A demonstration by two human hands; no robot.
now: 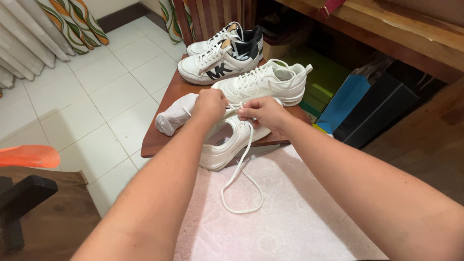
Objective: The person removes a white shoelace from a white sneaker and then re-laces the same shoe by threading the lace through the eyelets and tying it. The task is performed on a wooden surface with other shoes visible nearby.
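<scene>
A white sneaker [223,147] lies on the near edge of a wooden chair seat [159,137], heel toward me. My left hand [209,104] and my right hand [261,112] are both closed on its white shoelace [241,186] above the tongue. A long loop of that lace hangs down over a pale pink towel [285,212] in front of me. Just behind my hands stands a second white sneaker [268,82].
A white pair of sneakers with black heels [222,53] sits at the back of the seat. A rolled white cloth [175,116] lies left of my hands. Coloured boxes [345,99] stand under a wooden table [386,29] on the right. White tiled floor [82,92] spreads left.
</scene>
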